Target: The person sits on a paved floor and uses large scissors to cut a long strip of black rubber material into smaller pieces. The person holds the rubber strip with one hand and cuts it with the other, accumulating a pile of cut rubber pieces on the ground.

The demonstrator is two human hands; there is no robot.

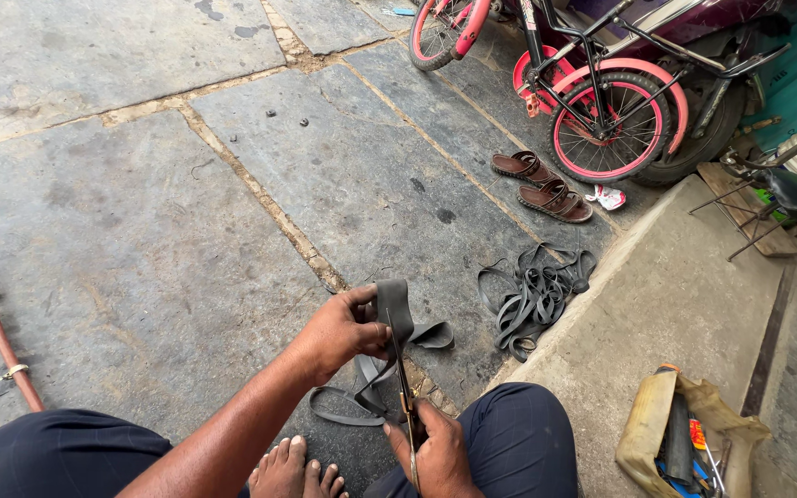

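Currently the left hand pinches the rubber strip, thumb on top and fingers curled beneath, holding a folded length of it up off the ground. The right hand sits nearer the body, just below and to the right of the left, closed around the handles of the scissors.

Key relation: the scissors' long axis runs straight away from the right hand, up toward the left hand's fingertips. The blades meet the strip just beyond the left thumb, and how far apart they stand cannot be told. The strip's held section rises roughly along the same line as the blades, so the tool lies lengthwise to the rubber, not across it.

Beyond the pinch, the strip curls over to the right in a short flap. Below the left hand its loose end drops and loops on the ground, between the two hands and beside the bare foot.

The left hand is the nearer one to the strip: it is touching it. The right touches only the scissors.

Farther right of both hands, well apart, lies a pile of rubber bands. Past that are sandals and a pink bicycle. A bag sits right of the right hand.
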